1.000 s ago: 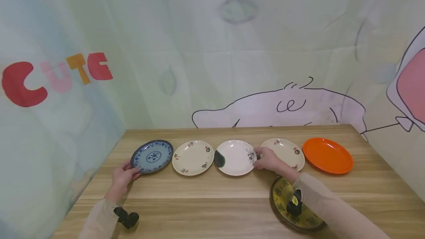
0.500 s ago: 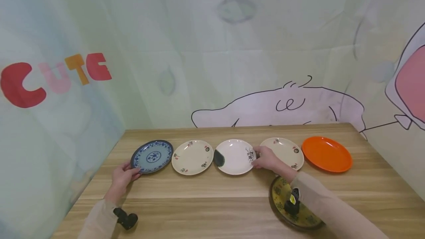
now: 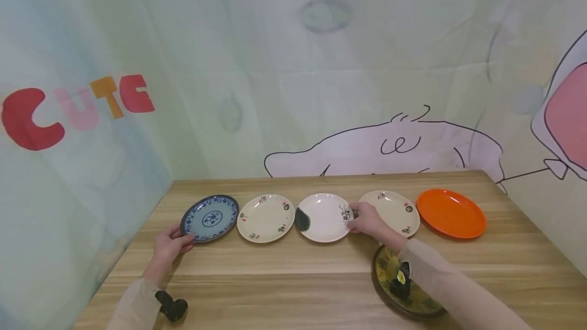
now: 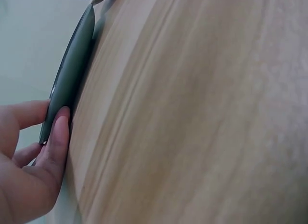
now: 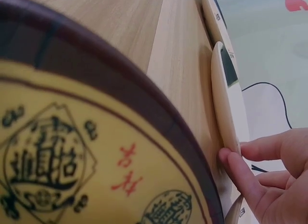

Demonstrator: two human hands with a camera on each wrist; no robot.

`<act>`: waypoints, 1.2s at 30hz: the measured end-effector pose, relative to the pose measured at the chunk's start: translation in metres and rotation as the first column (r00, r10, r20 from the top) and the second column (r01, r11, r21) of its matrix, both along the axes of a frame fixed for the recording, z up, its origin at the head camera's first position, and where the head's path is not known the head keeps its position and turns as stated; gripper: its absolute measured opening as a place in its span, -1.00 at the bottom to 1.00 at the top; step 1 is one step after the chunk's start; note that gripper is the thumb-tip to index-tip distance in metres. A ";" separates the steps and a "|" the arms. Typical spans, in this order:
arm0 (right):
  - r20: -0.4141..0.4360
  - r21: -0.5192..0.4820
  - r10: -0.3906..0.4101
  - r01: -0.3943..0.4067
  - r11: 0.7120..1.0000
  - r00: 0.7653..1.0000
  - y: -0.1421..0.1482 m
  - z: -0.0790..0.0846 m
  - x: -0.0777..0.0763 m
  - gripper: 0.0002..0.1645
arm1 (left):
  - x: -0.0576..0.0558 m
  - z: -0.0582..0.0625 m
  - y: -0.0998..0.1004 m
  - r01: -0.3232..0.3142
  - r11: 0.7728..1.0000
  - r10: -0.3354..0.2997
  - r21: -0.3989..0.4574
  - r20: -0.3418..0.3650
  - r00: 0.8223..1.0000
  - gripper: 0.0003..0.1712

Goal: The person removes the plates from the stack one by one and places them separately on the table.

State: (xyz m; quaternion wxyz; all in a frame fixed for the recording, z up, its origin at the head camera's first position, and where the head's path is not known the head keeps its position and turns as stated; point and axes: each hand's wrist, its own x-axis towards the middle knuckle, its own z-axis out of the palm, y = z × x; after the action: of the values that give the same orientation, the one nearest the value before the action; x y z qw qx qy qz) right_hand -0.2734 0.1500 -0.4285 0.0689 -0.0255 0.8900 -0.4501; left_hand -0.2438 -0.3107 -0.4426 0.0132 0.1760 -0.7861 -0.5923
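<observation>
At the left end of a row of plates, my left hand (image 3: pixel 167 249) pinches the near-left rim of a blue floral plate (image 3: pixel 212 218). In the left wrist view this plate's green-looking outer side (image 4: pixel 72 72) shows edge-on, with the thumb and fingers on either face of the rim. My right hand (image 3: pixel 370 222) holds the right rim of a white plate (image 3: pixel 321 213) with a dark green patch and a small black print. Seen from the right wrist, the white plate (image 5: pixel 224 98) is gripped at its near end between thumb and fingers.
A cream plate (image 3: pixel 266 218) lies between the two held plates. Another cream plate (image 3: pixel 394 208), partly behind my right hand, and an orange plate (image 3: pixel 451 214) continue the row. Under my right forearm is a yellow-brown plate (image 3: pixel 382 274) with printed characters. The wooden table (image 3: pixel 257 294) meets a printed curtain.
</observation>
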 end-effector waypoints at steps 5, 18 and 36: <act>0.005 -0.026 -0.020 0.020 0.999 1.000 0.000 -0.001 -0.002 -0.27 | 0.000 0.001 -0.002 0.025 1.000 -0.025 -0.019 0.007 1.000 -0.19; 0.067 -0.160 -0.035 0.045 0.986 0.997 0.004 0.003 -0.005 -0.29 | 0.002 0.003 -0.007 0.082 0.997 -0.082 -0.015 0.021 0.996 -0.16; 0.072 -0.250 -0.028 0.045 0.967 0.997 0.009 0.009 -0.001 -0.32 | 0.001 0.006 -0.009 0.101 0.994 -0.099 -0.036 0.053 0.994 -0.09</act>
State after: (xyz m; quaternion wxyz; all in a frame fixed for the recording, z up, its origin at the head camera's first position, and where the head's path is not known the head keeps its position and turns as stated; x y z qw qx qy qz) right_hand -0.2748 0.1588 -0.4191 0.0870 -0.0022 0.8232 -0.5610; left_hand -0.2427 -0.3193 -0.4364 -0.0333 0.1511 -0.8052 -0.5724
